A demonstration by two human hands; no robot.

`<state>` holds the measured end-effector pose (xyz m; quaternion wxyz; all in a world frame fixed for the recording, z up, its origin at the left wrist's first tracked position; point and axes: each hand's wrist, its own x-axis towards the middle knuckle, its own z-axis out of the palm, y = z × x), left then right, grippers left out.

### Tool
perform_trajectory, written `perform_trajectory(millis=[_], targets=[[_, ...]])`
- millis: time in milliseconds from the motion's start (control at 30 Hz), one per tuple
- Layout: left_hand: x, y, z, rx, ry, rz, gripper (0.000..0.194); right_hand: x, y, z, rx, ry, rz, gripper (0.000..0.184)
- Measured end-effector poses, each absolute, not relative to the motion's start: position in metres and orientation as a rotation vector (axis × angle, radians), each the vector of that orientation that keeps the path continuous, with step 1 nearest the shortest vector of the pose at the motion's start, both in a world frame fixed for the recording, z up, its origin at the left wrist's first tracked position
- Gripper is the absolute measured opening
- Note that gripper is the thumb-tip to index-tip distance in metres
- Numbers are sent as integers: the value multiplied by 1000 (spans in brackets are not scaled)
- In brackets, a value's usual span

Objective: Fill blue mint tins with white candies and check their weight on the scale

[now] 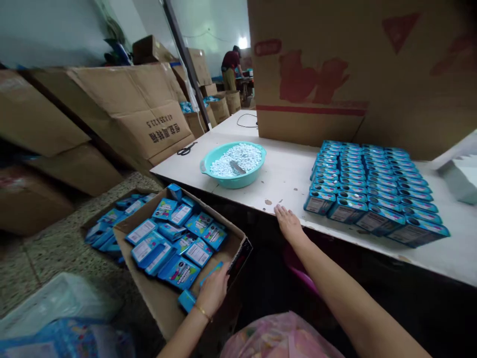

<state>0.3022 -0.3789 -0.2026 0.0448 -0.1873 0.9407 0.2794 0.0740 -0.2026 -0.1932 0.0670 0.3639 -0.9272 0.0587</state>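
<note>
The white table [286, 154] has a worn, chipped front edge. Past its left corner lie a speckled floor [48, 248] and large brown cartons [126, 97]; a dark post [183, 49] slants up by its left edge. Beyond the far edge, 1 bright light [243, 43] glows before a wall [223, 17], probably pale green

The left forearm [182, 334] is rising bare from the bottom edge of the view, and the left hand [214, 292] is reaching forward with its back turned upward and its fingers curving down, the fingertips being hard to make out. The right arm [335, 281], also bare, is stretching diagonally in from the lower right, and the right hand [289, 223] is resting palm down with its fingers extending forward. The hands are lying well apart, the right reaching farther forward.
</note>
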Motion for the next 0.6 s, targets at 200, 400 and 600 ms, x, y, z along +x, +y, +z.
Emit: perform_trajectory(millis=[200, 400, 600], targets=[[340, -385, -203, -469, 2848, 606, 37, 69, -204, -195, 1083, -2770, 163, 44], [395, -403, -206, -607, 2837, 480, 35, 64, -201, -204, 1088, -2752, 285, 44], [438, -405, -207, -724, 2703, 421, 38, 66, -198, -209, 1086, -2755, 430, 44]])
